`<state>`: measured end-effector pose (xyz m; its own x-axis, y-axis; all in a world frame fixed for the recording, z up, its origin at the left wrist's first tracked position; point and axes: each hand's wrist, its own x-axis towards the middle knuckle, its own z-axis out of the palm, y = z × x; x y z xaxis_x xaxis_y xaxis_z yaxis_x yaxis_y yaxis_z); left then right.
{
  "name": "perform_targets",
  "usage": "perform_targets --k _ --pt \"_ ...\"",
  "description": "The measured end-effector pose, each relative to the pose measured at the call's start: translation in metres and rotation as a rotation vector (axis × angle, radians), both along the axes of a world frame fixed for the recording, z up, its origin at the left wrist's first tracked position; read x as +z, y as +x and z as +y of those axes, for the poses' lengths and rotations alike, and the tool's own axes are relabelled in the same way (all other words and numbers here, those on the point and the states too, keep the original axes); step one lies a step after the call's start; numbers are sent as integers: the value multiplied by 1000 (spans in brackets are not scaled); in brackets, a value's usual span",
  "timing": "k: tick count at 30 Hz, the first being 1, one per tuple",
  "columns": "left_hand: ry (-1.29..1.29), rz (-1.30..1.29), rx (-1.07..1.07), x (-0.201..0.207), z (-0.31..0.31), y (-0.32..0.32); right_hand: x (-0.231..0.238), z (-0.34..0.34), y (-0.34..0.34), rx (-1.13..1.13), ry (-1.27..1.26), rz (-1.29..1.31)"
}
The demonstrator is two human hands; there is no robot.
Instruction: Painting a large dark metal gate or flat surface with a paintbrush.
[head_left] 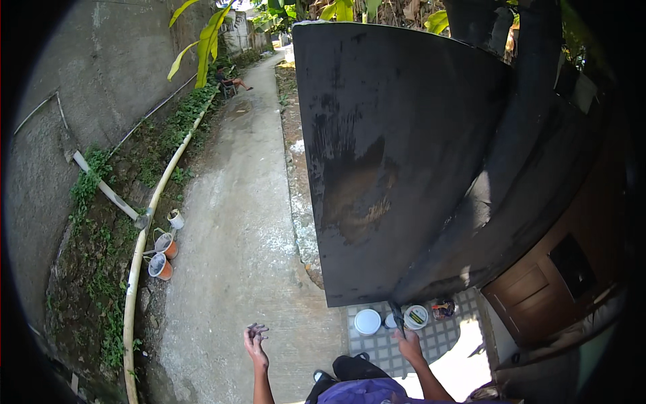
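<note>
Both hands are out in front. Left hand (256,342) hangs over the concrete path (235,222), fingers loosely curled and dark-stained, holding nothing. Right hand (408,345) grips a paintbrush (397,318), bristles up by the bottom edge of the black-painted gate (397,161). Just beside the brush, a white lid (367,321) and an open paint can (416,316) sit on the tiled floor (383,347).

A grey tiled floor (377,347) fills the lower centre of the frame. On it stand a white lidded tub (367,322), an open white paint can (416,316) and a small dark can (443,310), close together in a row. Left of the tiles a concrete path (235,222) runs to the top, with 3 small pots (165,246) at its left edge.
</note>
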<state>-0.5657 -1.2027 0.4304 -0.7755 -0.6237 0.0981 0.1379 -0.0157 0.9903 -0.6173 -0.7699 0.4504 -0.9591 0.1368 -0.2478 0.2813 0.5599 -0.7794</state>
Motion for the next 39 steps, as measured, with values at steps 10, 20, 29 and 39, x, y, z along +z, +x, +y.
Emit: perform_targets --k 10,20,29,39 --pt "69 124 -317 41 29 -121 74 -62 -103 -160 -269 351" --pt "-369 794 -501 317 -14 -390 190 -81 -142 -262 -436 730" --pt "-535 1391 -488 525 38 -462 376 -121 -210 -403 128 1322" --pt "-409 1510 -827 552 53 -463 441 -163 -241 -339 467 1299"
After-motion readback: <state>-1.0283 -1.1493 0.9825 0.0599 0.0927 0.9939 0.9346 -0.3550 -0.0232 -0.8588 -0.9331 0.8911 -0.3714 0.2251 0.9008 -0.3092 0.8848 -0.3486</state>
